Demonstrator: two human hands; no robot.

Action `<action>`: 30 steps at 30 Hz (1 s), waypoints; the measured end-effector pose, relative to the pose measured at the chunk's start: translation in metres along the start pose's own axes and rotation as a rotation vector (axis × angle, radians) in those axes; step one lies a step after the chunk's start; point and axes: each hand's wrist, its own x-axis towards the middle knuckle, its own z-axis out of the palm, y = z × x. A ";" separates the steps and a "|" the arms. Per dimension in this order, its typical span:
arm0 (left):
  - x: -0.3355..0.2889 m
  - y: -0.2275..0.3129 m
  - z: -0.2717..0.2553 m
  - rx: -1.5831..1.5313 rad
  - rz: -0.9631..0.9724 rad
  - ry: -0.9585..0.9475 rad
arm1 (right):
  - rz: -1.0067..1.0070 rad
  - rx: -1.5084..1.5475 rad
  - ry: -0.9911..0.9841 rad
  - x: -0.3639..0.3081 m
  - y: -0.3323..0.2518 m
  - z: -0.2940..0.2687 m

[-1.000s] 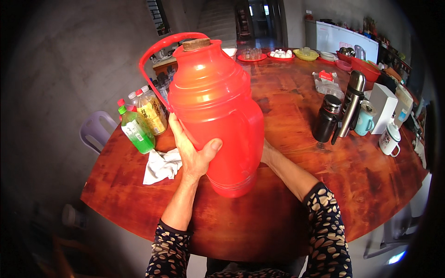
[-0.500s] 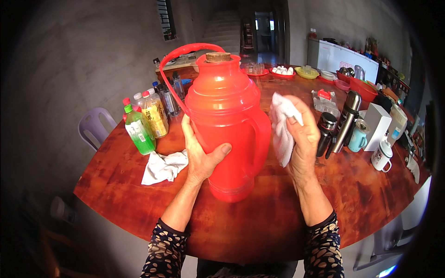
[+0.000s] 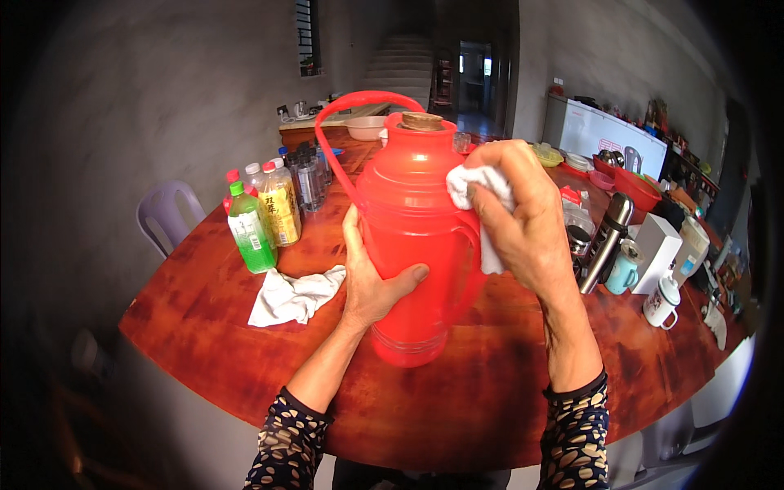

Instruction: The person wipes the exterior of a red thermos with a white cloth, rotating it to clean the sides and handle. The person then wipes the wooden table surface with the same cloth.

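Observation:
A red plastic thermos flask (image 3: 412, 204) with a cork stopper (image 3: 422, 122) in its mouth stands a little tilted in front of me. Its carrying handle is swung up to the left, and its side handle faces right. Around the lower left of its body wraps my left hand (image 3: 377, 282), thumb across the front. My right hand (image 3: 527, 216) grips a bunched white cloth (image 3: 482, 189) and presses it to the flask's right shoulder, above the side handle. A second white cloth (image 3: 296, 297) lies crumpled on the table, left of my left hand.
On the wooden table (image 3: 212, 359), a green bottle (image 3: 251, 230), a yellow-labelled bottle (image 3: 280, 204) and dark bottles stand left. At right are a steel vacuum flask (image 3: 608, 241), a light-blue mug (image 3: 624, 268), a white box (image 3: 658, 251) and a lidded white mug (image 3: 662, 302). Red and yellow basins sit farther back.
My right hand has moved left and up, bringing the cloth from beside the flask onto its shoulder. The flask has shifted slightly right in view, with my left hand still around it.

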 end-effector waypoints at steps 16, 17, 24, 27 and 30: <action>0.003 0.006 0.000 0.253 0.051 0.023 | -0.491 -0.436 -0.150 0.002 -0.030 0.046; 0.001 0.009 0.002 0.221 0.028 0.024 | -0.498 -0.538 -0.155 -0.001 -0.033 0.040; -0.002 0.009 -0.001 -0.013 -0.043 -0.017 | -0.547 -0.622 -0.069 -0.031 -0.017 0.013; 0.000 0.007 -0.005 -0.187 0.012 -0.063 | -0.587 -0.666 0.020 -0.030 -0.017 0.029; -0.001 0.001 -0.005 -0.219 0.024 -0.020 | -0.546 -0.682 0.016 -0.035 -0.024 0.049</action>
